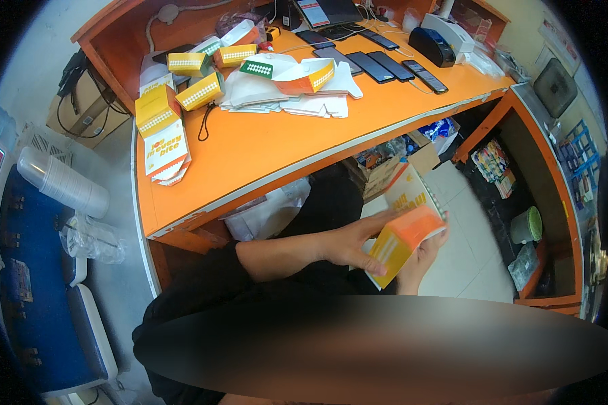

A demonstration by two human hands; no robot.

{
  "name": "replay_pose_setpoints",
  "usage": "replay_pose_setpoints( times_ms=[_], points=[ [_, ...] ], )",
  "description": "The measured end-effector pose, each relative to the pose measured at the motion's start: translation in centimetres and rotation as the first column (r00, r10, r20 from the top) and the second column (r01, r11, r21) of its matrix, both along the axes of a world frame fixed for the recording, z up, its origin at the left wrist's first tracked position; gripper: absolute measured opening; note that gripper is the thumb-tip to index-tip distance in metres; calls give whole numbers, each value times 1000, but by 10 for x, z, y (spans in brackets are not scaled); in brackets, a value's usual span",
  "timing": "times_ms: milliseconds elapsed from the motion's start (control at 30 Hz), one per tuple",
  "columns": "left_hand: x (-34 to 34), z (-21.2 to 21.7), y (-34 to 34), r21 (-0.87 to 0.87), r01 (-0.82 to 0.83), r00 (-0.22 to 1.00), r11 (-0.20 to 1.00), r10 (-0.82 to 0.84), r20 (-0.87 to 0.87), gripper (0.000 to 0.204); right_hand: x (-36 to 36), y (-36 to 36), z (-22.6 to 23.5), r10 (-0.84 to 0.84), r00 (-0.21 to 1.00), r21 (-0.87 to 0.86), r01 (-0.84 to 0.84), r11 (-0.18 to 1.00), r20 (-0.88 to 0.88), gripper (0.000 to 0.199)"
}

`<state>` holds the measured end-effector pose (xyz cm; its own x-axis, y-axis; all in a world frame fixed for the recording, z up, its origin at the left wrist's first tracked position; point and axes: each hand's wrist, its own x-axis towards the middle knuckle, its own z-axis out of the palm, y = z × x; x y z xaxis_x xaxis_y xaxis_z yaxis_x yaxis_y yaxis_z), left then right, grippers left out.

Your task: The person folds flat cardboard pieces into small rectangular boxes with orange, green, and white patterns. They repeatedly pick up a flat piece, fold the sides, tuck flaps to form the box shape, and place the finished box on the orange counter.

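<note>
Carton (407, 236) – orange/yellow, half-formed, held low over the lap, below the desk (263, 152) edge. Left hand (350, 244) wraps its near side, fingers closed on it; right hand (422, 260) cups it from beneath, thumb on top. To fold well, I'd judge: keep left as anchor, press flaps w/ right along the creases, square corners before tucking. Hard to see: far flaps & underside hidden, right fingers mostly behind carton, lower body blurred out – finished boxes (182, 88) and flat blanks (297, 94) sit well apart on desk.
</note>
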<state>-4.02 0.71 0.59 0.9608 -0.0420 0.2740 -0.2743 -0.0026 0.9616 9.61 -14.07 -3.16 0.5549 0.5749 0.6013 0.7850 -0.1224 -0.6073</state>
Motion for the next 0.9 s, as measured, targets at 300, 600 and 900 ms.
replay_pose_setpoints(
  times_ms=[300,600,900],
  points=[
    [13,21,2,-262,-325,874,909,395,282,105,-6,54,39,95,980,376,-22,927,-176,59],
    [-3,153,197,495,-615,-256,-614,750,610,119,-58,-13,157,864,468,429,-830,358,184,36],
    [34,93,198,905,-379,454,-192,814,362,77,-97,-21,165,769,626,607,-664,437,131,28]
  ],
)
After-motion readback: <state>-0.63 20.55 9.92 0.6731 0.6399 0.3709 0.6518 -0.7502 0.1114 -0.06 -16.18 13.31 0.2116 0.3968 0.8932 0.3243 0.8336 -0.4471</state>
